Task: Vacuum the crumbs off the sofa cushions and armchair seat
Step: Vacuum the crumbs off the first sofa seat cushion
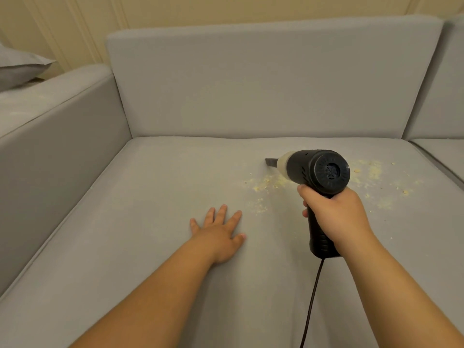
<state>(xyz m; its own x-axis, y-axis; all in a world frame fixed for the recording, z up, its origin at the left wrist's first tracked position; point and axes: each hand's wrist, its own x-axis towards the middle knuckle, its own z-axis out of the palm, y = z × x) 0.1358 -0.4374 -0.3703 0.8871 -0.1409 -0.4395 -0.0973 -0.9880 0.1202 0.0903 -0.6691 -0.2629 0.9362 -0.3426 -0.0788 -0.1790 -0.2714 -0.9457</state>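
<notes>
A: You had your right hand (336,217) wrapped round the handle of the vacuum (324,172), fingers curled tight on it, so that grip was fully closed on the tool. Your left hand (221,232) lay flat on the seat cushion (150,197), fingers straight and spread, holding nothing.

B: And where were the crumbs (263,184)?

A: They lay on the same cushion, in a pale scatter under and to both sides of the vacuum, thickest just below the nozzle (271,162) and again to the right of the body. The nozzle pointed left, low over the cushion; whether it touched the fabric I could not tell.

B: How should you have run that pass?

A: In my view you needed the nozzle mouth kept low against the fabric and drawn slowly through the scatter in overlapping strokes, working rightward toward the seam. The flat left hand looked useful for keeping the fabric taut, provided it stayed clear of the crumbs. You also had to mind the cord (313,297) hanging from the handle, so it did not drag through the mess.

B: The count?

A: One vacuum, one nozzle, one cord, two hands. One seat cushion in full view with one back cushion (263,79) behind it, an armrest (57,131) on the left, and a pillow (20,66) beyond that. The crumbs were too many and too fine to count.
</notes>
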